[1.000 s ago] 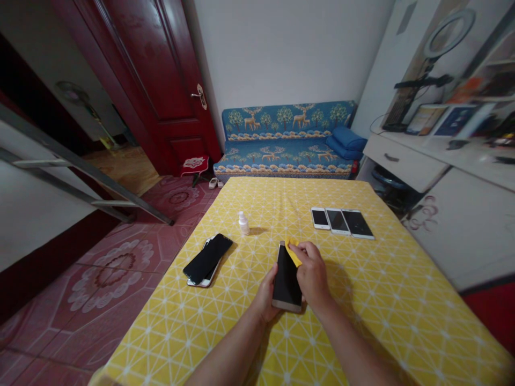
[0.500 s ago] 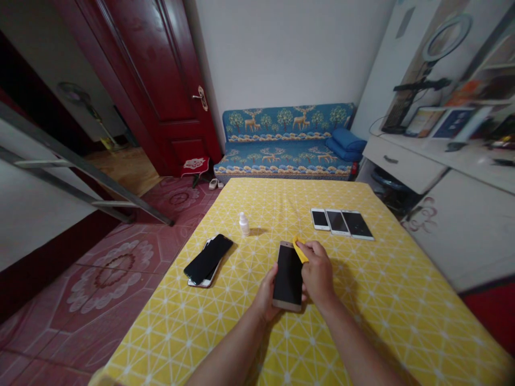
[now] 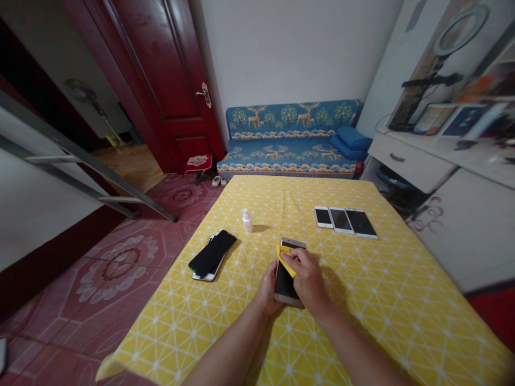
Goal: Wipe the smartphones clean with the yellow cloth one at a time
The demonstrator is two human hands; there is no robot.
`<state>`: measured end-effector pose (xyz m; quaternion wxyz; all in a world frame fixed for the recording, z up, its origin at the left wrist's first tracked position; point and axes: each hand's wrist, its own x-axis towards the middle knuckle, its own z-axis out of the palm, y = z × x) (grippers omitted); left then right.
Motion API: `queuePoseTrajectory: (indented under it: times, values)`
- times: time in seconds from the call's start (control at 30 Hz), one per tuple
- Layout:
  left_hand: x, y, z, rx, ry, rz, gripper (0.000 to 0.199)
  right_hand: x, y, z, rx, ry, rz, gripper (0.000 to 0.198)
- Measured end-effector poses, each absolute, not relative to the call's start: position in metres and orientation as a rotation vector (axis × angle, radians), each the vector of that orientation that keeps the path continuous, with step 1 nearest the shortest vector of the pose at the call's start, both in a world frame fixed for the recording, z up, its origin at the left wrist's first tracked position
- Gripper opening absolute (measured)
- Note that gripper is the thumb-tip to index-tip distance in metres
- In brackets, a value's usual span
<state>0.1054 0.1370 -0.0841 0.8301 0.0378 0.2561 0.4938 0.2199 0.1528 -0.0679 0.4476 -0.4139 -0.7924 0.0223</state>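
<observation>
My left hand [image 3: 267,289] is closed round the left side of a gold-framed smartphone [image 3: 285,284], held screen up above the table; the fingers beneath it are hidden. In my right hand [image 3: 309,279] a small yellow cloth [image 3: 286,259] is pinched and pressed on the upper part of the dark screen. Left of the hands, a black phone [image 3: 213,253] lies askew on top of a white-edged phone [image 3: 211,276]. A small white bottle [image 3: 247,221] stands upright beyond them. Three white-framed phones [image 3: 341,220] lie side by side at the far right.
A yellow patterned cloth [image 3: 161,332] covers the table. Behind it is a blue deer-print sofa [image 3: 277,145]. A white cabinet [image 3: 414,161] with a ring light [image 3: 462,29] stands at right. A metal ladder [image 3: 120,185] and a red door [image 3: 161,69] are at left.
My right hand has moved the yellow cloth from the phone's upper right edge leftward across its screen. My left hand still holds the phone. The view has shifted slightly.
</observation>
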Motion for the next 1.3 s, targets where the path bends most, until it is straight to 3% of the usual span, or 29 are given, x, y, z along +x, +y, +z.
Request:
queuePoseTrajectory:
  times: [0.27,0.8,1.3]
  values:
    - [0.102,0.136,-0.081,0.078,0.480,1.040,0.035,0.223,0.125,-0.074,-0.959,-2.118,0.067,0.037]
    - [0.094,0.137,-0.086,0.165,0.330,0.875,0.082,0.232,0.088,-0.073,-0.840,-2.289,0.161,0.031]
    - [0.101,0.139,-0.087,0.057,0.418,0.977,0.044,0.248,0.168,-0.066,-0.950,-2.168,-0.015,0.041]
